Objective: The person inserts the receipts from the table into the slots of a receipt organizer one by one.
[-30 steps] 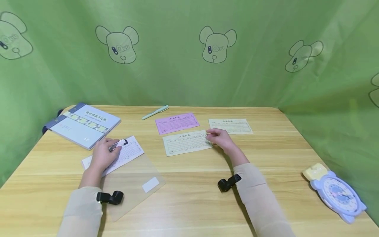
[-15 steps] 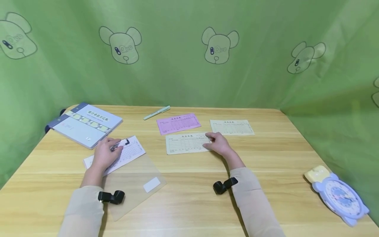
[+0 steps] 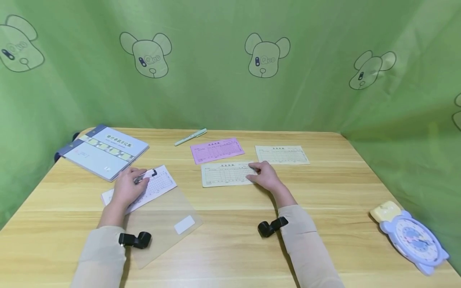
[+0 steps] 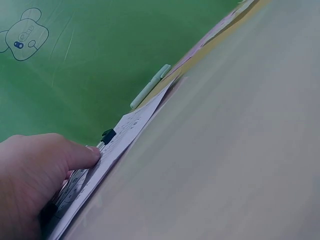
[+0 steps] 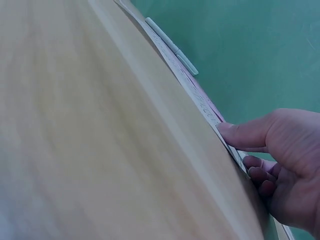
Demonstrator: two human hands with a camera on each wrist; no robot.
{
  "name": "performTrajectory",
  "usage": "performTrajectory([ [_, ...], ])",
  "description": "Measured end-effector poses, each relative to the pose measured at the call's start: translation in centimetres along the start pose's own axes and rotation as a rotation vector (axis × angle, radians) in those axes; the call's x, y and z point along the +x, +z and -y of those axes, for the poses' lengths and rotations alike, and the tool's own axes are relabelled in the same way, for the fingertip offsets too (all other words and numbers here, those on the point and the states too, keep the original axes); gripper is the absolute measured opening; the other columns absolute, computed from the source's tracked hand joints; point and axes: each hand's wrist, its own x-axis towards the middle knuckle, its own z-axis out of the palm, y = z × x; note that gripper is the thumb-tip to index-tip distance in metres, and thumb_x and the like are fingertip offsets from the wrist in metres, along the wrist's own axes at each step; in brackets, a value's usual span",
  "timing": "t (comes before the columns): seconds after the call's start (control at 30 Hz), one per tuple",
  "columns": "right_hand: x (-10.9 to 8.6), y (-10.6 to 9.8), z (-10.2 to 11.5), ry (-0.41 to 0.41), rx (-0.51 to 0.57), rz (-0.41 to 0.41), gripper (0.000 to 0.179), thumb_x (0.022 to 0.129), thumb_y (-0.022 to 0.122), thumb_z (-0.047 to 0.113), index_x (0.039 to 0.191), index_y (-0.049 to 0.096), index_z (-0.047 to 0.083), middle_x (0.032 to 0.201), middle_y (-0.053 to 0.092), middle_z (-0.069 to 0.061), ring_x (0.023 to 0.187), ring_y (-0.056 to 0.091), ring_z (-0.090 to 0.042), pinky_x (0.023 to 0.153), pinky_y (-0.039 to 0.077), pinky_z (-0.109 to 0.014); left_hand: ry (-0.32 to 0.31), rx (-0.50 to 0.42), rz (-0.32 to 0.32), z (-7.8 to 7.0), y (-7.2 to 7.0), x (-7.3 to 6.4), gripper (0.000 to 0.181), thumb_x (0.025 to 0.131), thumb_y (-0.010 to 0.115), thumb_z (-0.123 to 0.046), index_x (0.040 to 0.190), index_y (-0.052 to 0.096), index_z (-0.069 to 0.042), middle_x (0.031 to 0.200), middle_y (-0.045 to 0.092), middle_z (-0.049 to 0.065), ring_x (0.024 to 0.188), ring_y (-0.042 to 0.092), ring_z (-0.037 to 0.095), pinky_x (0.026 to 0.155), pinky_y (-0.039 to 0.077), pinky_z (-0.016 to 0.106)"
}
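Note:
At the left, a translucent clipboard (image 3: 158,228) lies slantwise, with a white printed form (image 3: 161,183) across its upper end. My left hand (image 3: 127,188) grips its metal clip (image 3: 145,175), which has black ends; in the left wrist view the thumb (image 4: 82,156) lies on the clip over the paper. Mid-table is a pale green printed slip (image 3: 225,175). My right hand (image 3: 267,176) pinches its right end, and in the right wrist view the thumb (image 5: 240,135) is on its face while the curled fingers (image 5: 262,175) are at the edge.
Behind the slip lie a purple form (image 3: 217,151) and a light green pen (image 3: 190,137). Another pale green slip (image 3: 282,155) is beyond my right hand. A blue-and-white account book (image 3: 104,152) lies far left, and a blue toy clock (image 3: 414,240) at the right edge.
The right hand has shifted slightly toward the front, turning the pale green slip so its right end comes nearer and it lies straighter. The left hand stays on the clip.

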Motion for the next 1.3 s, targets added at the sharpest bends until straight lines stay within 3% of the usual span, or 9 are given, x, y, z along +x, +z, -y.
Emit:
performTrajectory([
  [0.37,0.01,-0.01,0.1,-0.004,-0.087,0.022,0.056,0.076,0.065,0.013,0.123,0.041,-0.007,0.085,0.041,-0.013,0.077,0.038,-0.023,0.068,0.037,-0.033,-0.001,0.001,0.001,-0.13,-0.04,-0.04,0.033,0.08,0.056,-0.012,0.108,0.055,0.007,0.103,0.048,0.022,0.098,0.039,0.037,0.082,0.031,0.048],
  [0.63,0.08,0.16,0.14,-0.006,-0.085,0.001,0.047,0.075,0.065,0.013,0.117,0.051,-0.002,0.084,0.041,-0.012,0.076,0.036,-0.023,0.066,0.034,-0.032,-0.004,-0.001,0.004,-0.17,-0.1,-0.06,0.034,0.08,0.056,-0.012,0.108,0.055,0.007,0.103,0.047,0.022,0.097,0.039,0.037,0.081,0.031,0.048],
  [0.9,-0.14,0.34,0.09,-0.022,-0.076,-0.03,0.043,0.076,0.064,0.014,0.116,0.053,0.002,0.096,0.047,-0.017,0.085,0.041,-0.027,0.076,0.037,-0.039,-0.006,-0.001,0.01,-0.14,-0.1,-0.03,0.034,0.081,0.056,-0.012,0.109,0.055,0.006,0.103,0.047,0.022,0.098,0.039,0.037,0.082,0.03,0.049],
  [1.0,-0.23,0.3,0.02,-0.034,-0.044,-0.034,0.046,0.077,0.063,0.011,0.121,0.049,0.004,0.112,0.048,-0.02,0.1,0.044,-0.032,0.087,0.034,-0.042,-0.003,0.001,0.008,-0.12,-0.06,0.02,0.034,0.081,0.056,-0.012,0.109,0.055,0.006,0.103,0.047,0.022,0.098,0.039,0.037,0.082,0.03,0.049],
  [1.1,-0.23,0.35,-0.03,-0.029,0.019,-0.044,0.045,0.078,0.061,0.008,0.121,0.049,0.005,0.123,0.043,-0.019,0.114,0.037,-0.033,0.094,0.029,-0.041,0.0,0.003,0.006,-0.17,-0.05,0.06,0.034,0.081,0.056,-0.012,0.109,0.055,0.006,0.102,0.047,0.021,0.097,0.039,0.037,0.082,0.03,0.049],
  [1.3,-0.19,0.41,-0.17,-0.03,0.128,-0.085,0.028,0.079,0.056,0.001,0.107,0.059,0.001,0.114,0.051,-0.019,0.109,0.043,-0.029,0.091,0.035,-0.038,-0.004,0.006,0.008,-0.19,-0.04,0.08,0.034,0.081,0.056,-0.012,0.109,0.055,0.006,0.101,0.047,0.021,0.097,0.039,0.036,0.081,0.031,0.048],
])
